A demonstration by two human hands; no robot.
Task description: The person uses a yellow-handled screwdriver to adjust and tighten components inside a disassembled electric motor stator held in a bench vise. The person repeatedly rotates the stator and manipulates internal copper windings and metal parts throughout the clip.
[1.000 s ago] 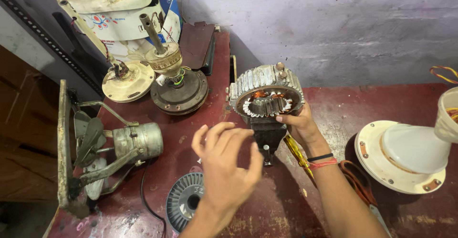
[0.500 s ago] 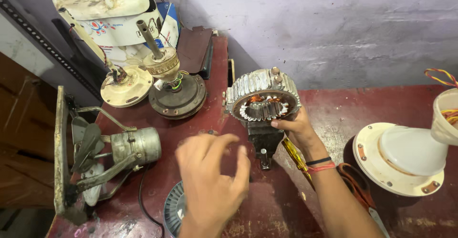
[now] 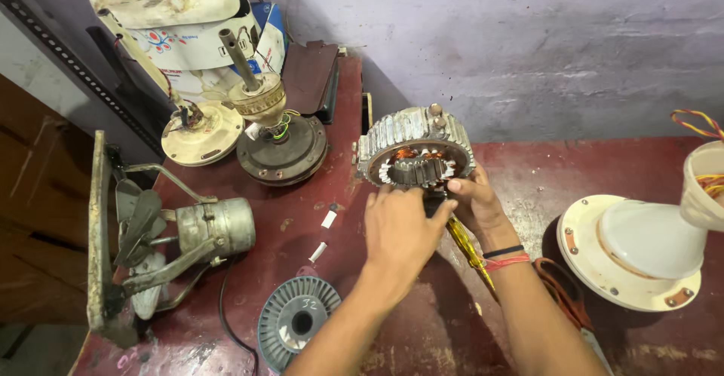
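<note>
A fan motor stator (image 3: 415, 144), a ribbed metal ring with copper windings inside, stands on edge on the dark red bench (image 3: 317, 195). My right hand (image 3: 477, 204), with bands at the wrist, grips its lower right rim. My left hand (image 3: 398, 229) presses against its lower front edge, fingers curled over a black part underneath. A yellow-handled tool (image 3: 469, 249) lies under my right wrist, mostly hidden.
A ceiling fan motor with an upright shaft (image 3: 277, 144) and a cream cover (image 3: 200, 136) sit at the back left. A small exhaust fan (image 3: 162, 240) lies at left, a grey ribbed disc (image 3: 298, 319) in front, a white fan housing (image 3: 637, 251) at right.
My left hand, held open above the bench before, has come forward and down onto the stator's lower edge. My right hand has stayed on the stator.
</note>
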